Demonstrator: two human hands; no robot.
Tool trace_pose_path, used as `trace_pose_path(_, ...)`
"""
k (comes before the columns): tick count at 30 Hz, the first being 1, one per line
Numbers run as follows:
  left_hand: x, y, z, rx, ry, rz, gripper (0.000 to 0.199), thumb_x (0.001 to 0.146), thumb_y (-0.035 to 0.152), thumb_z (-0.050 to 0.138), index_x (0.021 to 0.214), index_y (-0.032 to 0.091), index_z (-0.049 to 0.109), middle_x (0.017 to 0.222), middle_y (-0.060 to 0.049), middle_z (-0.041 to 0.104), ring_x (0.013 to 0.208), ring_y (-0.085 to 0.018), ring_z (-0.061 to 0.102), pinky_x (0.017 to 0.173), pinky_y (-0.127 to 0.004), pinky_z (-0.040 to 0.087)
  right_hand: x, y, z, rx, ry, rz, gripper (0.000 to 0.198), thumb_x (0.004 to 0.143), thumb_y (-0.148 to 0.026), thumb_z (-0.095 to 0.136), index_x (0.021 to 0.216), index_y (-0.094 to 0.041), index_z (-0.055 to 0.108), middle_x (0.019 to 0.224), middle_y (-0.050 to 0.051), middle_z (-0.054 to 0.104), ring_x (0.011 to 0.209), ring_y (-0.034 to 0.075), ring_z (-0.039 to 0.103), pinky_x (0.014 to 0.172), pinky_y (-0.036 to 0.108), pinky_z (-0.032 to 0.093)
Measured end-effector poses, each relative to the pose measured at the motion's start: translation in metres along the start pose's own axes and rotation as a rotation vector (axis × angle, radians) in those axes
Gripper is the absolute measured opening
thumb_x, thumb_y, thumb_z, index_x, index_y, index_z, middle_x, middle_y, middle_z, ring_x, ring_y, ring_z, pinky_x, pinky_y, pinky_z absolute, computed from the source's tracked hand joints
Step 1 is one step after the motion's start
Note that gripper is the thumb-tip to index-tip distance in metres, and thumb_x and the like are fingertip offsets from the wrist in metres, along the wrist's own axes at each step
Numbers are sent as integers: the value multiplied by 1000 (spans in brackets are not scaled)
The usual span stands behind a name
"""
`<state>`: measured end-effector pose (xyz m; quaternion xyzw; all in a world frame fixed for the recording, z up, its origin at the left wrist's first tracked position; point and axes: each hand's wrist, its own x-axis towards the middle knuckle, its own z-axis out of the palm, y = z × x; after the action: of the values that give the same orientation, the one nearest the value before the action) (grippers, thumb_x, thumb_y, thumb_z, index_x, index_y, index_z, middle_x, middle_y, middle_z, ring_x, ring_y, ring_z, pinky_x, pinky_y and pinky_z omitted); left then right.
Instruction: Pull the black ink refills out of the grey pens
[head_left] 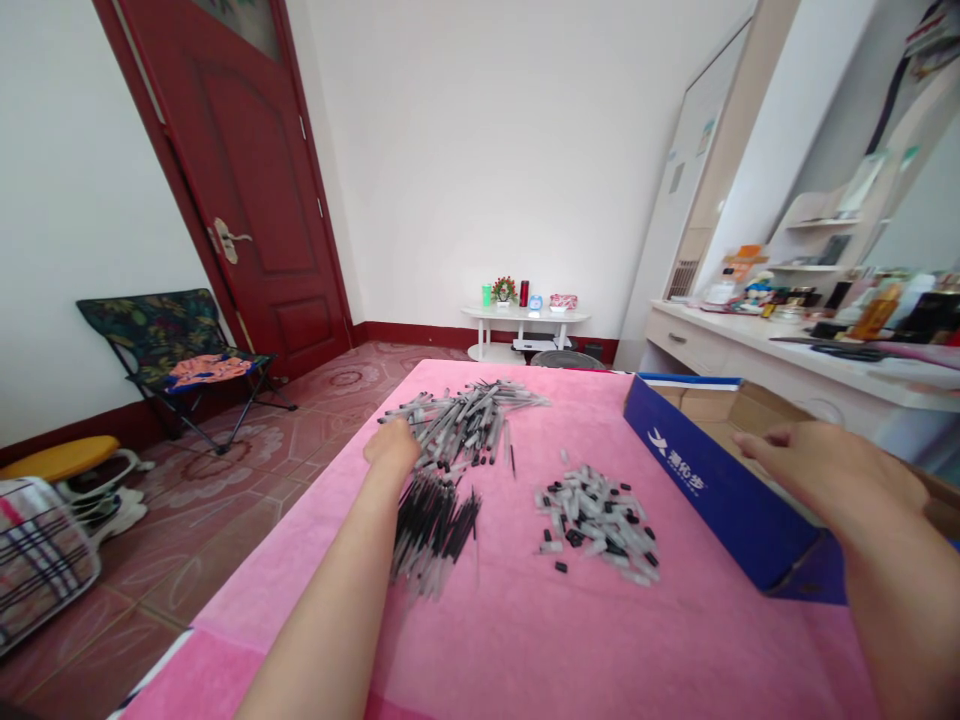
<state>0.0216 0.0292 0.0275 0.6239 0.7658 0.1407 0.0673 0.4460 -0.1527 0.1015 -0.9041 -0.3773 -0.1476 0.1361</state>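
Observation:
My left hand (pixel 391 447) is closed at the left edge of a pile of clear pen barrels (pixel 469 420) with dark ends. Its fingertips face away, so what they hold is hidden. Just below it lies a heap of thin black-and-clear pen refills (pixel 435 535). Over the blue cardboard box (pixel 705 490) hangs my right hand (pixel 832 465), its fingers bent together; anything between them is too small to make out. Between the refills and the box is a scattered pile of clear and black pen caps (pixel 596 520).
A pink cloth (pixel 510 640) covers the table. To the right stands a white dresser (pixel 780 340) crowded with bottles. A folding chair (pixel 180 350) and a yellow stool (pixel 60 455) are on the left, and a low white table (pixel 487 313) is by the wall.

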Motion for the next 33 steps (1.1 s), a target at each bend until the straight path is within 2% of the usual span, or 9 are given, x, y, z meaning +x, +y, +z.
trace_pose_path(3,3,-3,8,11,-25,-23,30,68,21,56,97,19,63,105,-17,61,97,-30,57,74,-38,44,-11,-17,-20,19,-125,54,54,64,-68,39,92,-32,68,96,14,64,81,35,58,51,37,35)
trace_pose_path(7,7,-7,15,19,-45,-44,25,68,23,56,91,18,64,102,-17,62,94,-30,58,72,-37,45,-26,-37,-38,37,-148,5,51,65,-68,38,88,-33,67,90,12,65,81,32,58,54,35,36)
trace_pose_path(10,10,-11,20,22,-35,-51,29,69,27,55,95,17,63,105,-18,60,95,-29,58,72,-36,45,-31,-44,-40,45,-164,-44,49,66,-68,38,87,-34,66,86,9,65,78,29,58,54,32,37)
trace_pose_path(13,12,-15,24,23,-7,-55,38,75,40,48,100,16,61,107,-20,58,97,-30,56,73,-38,44,-34,-47,-40,56,-161,-87,47,67,-68,38,87,-35,65,86,7,65,78,27,58,54,31,38)
trace_pose_path(16,14,-17,27,24,-4,-63,48,78,51,37,99,16,62,103,-20,60,96,-31,57,73,-39,44,-36,-48,-40,49,-138,-131,46,68,-66,38,86,-33,65,85,6,66,75,26,58,53,30,37)
trace_pose_path(18,15,-17,27,30,-16,-75,49,77,53,37,97,17,63,101,-20,61,94,-31,58,72,-39,44,-38,-50,-41,56,-118,-159,45,69,-65,39,85,-33,65,83,5,66,74,25,58,53,29,37)
trace_pose_path(24,12,-17,17,46,-42,-82,51,71,56,43,97,17,63,104,-20,60,97,-34,56,74,-42,44,-42,-56,-39,116,-91,-224,42,69,-62,42,82,-31,67,77,5,66,71,24,58,51,28,34)
trace_pose_path(28,9,-16,7,41,-90,-54,44,63,44,56,94,15,64,102,-20,61,95,-33,57,73,-39,45,-46,-61,-40,166,-84,-285,36,71,-56,45,76,-28,67,68,3,65,62,20,57,49,26,31)
trace_pose_path(33,1,-2,-16,-48,-102,58,30,57,35,59,77,13,65,91,-17,64,87,-31,59,68,-35,44,-51,-67,-37,274,-50,-393,34,71,-52,48,66,-23,65,60,4,62,57,19,55,48,26,30)
